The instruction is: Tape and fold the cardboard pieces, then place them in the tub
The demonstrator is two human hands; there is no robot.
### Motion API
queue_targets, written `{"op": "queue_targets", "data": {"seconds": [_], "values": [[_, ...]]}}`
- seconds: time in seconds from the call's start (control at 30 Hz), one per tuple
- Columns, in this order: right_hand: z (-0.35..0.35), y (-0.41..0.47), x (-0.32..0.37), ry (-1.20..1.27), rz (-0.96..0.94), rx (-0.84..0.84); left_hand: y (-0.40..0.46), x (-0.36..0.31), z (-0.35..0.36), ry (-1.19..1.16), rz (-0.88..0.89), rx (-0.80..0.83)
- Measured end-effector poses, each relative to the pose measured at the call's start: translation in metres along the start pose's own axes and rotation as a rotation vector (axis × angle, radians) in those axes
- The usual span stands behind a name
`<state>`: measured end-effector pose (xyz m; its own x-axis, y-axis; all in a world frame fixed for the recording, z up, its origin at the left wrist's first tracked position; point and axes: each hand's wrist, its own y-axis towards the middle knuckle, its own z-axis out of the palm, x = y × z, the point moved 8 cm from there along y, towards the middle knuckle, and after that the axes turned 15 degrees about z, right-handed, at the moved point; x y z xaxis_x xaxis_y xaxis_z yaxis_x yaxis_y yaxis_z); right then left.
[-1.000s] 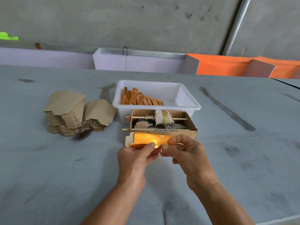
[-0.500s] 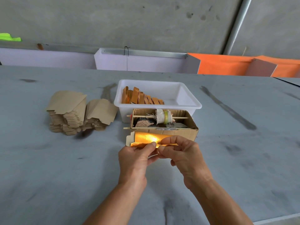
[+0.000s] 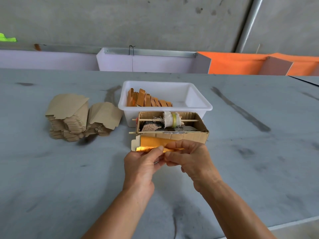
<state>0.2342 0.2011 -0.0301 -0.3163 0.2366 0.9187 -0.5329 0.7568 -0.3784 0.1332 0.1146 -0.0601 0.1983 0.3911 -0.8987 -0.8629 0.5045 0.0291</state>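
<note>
I hold a gold-faced cardboard piece (image 3: 150, 143) just in front of the cardboard tape box (image 3: 188, 136). My left hand (image 3: 140, 165) pinches its near edge with thumb and fingers. My right hand (image 3: 189, 156) pinches the same edge just to the right, fingertips almost touching the left ones. A roll of tape (image 3: 173, 120) wrapped in cloth sits on a wooden stick across the box. The white tub (image 3: 196, 100) behind the box holds several folded orange-brown pieces (image 3: 146, 100) leaning in a row at its left.
Two stacks of flat brown cardboard blanks (image 3: 76, 116) lie on the grey table to the left. White and orange panels (image 3: 233, 63) stand along the table's far edge. The table's near edge (image 3: 293, 223) runs at lower right.
Both hands have drawn slightly closer together along the piece's near edge, and the gold piece sits a little lower and flatter. Everything else stays in place.
</note>
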Motion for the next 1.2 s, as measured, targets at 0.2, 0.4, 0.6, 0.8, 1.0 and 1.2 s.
{"op": "queue_targets", "data": {"seconds": [0.2,0.4,0.6,0.8,1.0,1.2], "values": [[0.001,0.000,0.001,-0.090,-0.003,-0.040,-0.003,0.009,0.006,-0.087,-0.103,-0.015],[0.000,-0.004,0.003,-0.209,-0.029,-0.055,-0.005,0.015,0.001,-0.061,-0.136,-0.135],[-0.001,-0.011,0.001,-0.200,-0.068,-0.123,-0.005,0.022,-0.006,-0.055,-0.214,-0.223],[0.001,-0.030,-0.007,-0.059,-0.221,-0.334,-0.004,0.023,0.000,-0.113,-0.198,-0.261],[-0.002,-0.033,-0.021,0.271,-0.162,-0.363,-0.004,0.027,0.005,-0.135,-0.227,-0.285],[0.003,-0.016,-0.029,0.451,-0.012,-0.119,-0.004,0.023,0.002,-0.102,-0.224,-0.257]]}}
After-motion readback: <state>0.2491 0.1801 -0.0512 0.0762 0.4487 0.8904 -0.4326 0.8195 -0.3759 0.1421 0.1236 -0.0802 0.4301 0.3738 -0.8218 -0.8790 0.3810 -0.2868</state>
